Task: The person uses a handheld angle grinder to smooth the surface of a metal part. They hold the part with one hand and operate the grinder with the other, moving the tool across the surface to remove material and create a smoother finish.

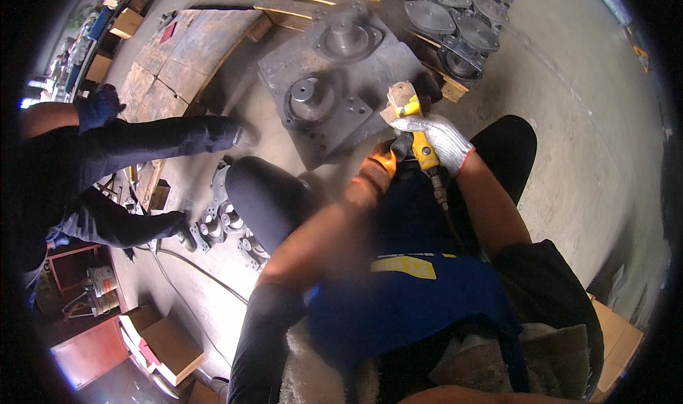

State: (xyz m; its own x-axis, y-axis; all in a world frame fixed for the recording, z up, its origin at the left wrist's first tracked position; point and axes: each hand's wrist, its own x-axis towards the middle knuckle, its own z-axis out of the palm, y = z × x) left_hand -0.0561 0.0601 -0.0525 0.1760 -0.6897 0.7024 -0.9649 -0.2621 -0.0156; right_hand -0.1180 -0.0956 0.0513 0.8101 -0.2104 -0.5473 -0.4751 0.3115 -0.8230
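Observation:
My right hand (442, 139), in a white knit glove with an orange cuff, is closed around a yellow air sander (425, 152). A worn tan pad covers the tool's head, and a metal hose fitting hangs from its rear end. My left hand (380, 165), in an orange and dark glove, is closed on the black part at the tool's side; its fingers are partly hidden. Just beyond the tool lies a grey metal plate (274, 70) bearing two round flanged castings, the nearer casting (306, 98) and the farther casting (345, 38).
Several round metal castings (430, 18) are stacked on a wooden pallet (455, 89) at the far right. A wooden table (160, 62) stands far left. Another person's legs (171, 137) reach in from the left. Small metal parts (231, 219) and a cable (206, 279) lie on the floor.

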